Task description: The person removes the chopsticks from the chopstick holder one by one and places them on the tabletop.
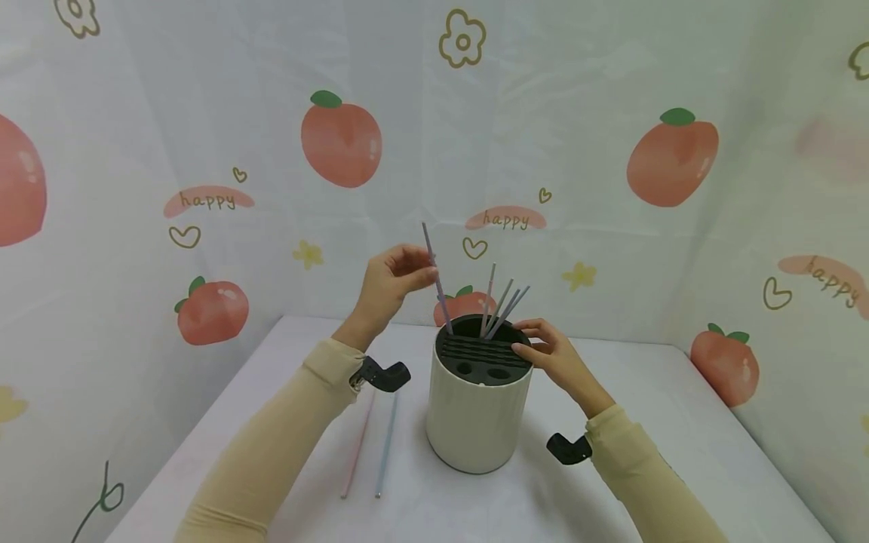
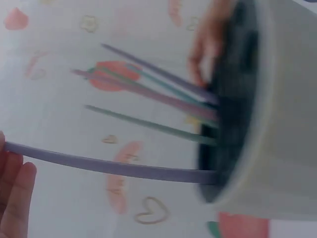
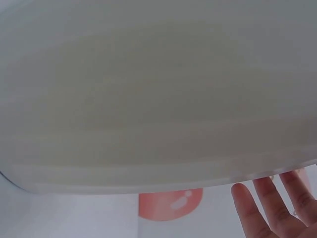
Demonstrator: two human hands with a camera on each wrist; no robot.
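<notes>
Head view: left hand [image 1: 397, 279] at centre, left of the purple stick [image 1: 443, 302]. Grip pinching the stick between thumb and fingers, on its upper half; the tip pokes out above the fingers. Stick leans slightly, upper end toward upper left. Lower end at the left part of the rear opening in the pot's [image 1: 475, 426] black top [image 1: 483, 368]; how deep it goes, hidden by the rim. So the stick runs from the grip down and right to the pot.

Left wrist view agrees: fingers at the left edge, stick stretching right to the blurred opening.

Right hand [image 1: 553, 358], right of centre: grip spread at the pot's right rim, thumb over the slatted part, fingers further back. Right wrist view: fingers fairly straight in the lower right, beside the pot's pale wall.

Pot upright on the table [image 1: 679, 422]. Several other sticks [image 1: 488, 302] stand in the rear opening, fanned, between the two hands; two round holes at the front of the top.

Lower centre-left: pink stick [image 1: 358, 445] and blue stick [image 1: 387, 445] lie side by side on the table, apart. Behind, a fruit-printed backdrop [image 1: 421, 151].
</notes>
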